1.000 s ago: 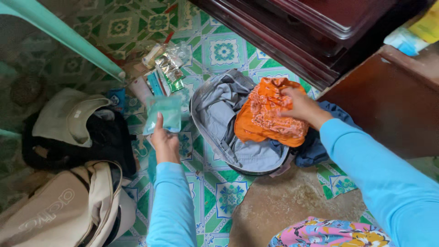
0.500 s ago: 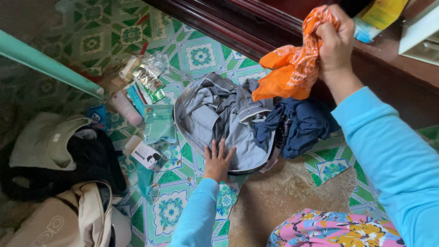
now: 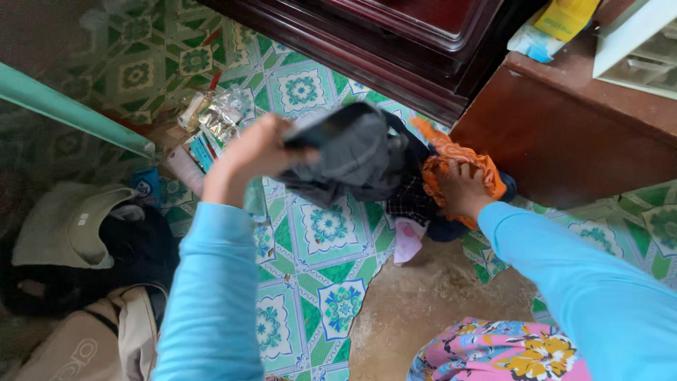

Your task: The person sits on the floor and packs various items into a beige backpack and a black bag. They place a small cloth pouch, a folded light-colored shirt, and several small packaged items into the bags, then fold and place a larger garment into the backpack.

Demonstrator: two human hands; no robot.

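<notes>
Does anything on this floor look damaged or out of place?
Yes. The patterned floor covering is torn with a ragged edge, leaving bare brown floor exposed. Toiletry packets lie scattered loose beside the teal bar, and clothes are heaped under the right hand.

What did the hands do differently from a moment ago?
The left hand, which lay flat on the grey fabric bag on the floor, has grabbed it and lifted it up. The right hand, which held the orange patterned cloth high, has brought it down onto the pile of dark clothes. The beige backpack and the clear plastic packets stayed on the green patterned floor mat.
</notes>
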